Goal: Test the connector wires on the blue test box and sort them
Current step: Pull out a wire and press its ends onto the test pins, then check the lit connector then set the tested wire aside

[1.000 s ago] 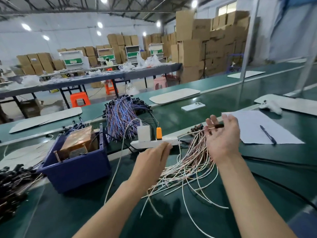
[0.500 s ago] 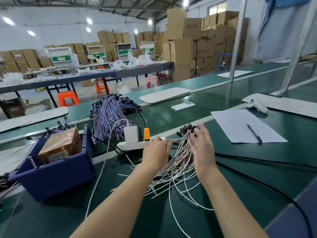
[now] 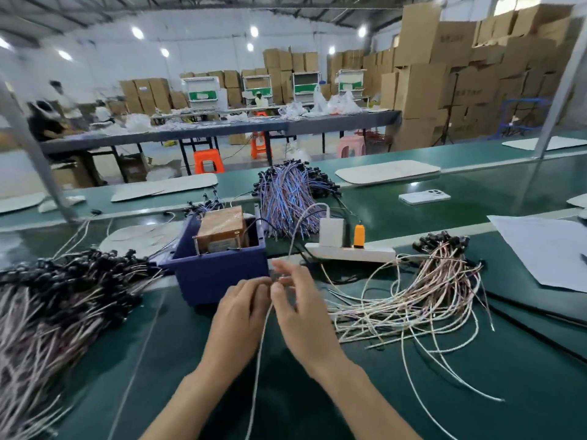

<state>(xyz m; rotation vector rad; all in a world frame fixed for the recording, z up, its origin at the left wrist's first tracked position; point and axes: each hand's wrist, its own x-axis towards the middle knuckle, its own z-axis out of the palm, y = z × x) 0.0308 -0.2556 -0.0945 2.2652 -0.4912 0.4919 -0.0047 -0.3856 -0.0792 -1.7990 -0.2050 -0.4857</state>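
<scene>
One thin pale wire (image 3: pixel 259 360), pinched near its top end just in front of the blue box (image 3: pixel 219 277), at the near right corner, and trailing loose toward the viewer. On the left hand (image 3: pixel 244 309), fingers curled in around the wire's tip; on the right hand (image 3: pixel 301 309), thumb and forefinger seemingly nipping it, other fingers fanned upward, blurred by motion. Likely very light and limp, floppy along its length, easy to snag on its neighbours. Probably best taken close behind the plug end, stiffer there, and steered by fingertips rather than tugged by the cord. Right of the box, a loose heap of similar pale wires (image 3: pixel 413 300) with dark plugs at the far end. Left of the box, a dense pile of black-tipped wires (image 3: pixel 47 306), cut off by the frame edge. Behind the box, a bundle of blue and purple wires (image 3: pixel 292 195) and a white power strip (image 3: pixel 349 251). Inside the box, a brown block (image 3: pixel 222 228). Hidden behind the fingers: the wire's tip and any socket on the box. Impossible to tell the tested pile from the untested.
</scene>
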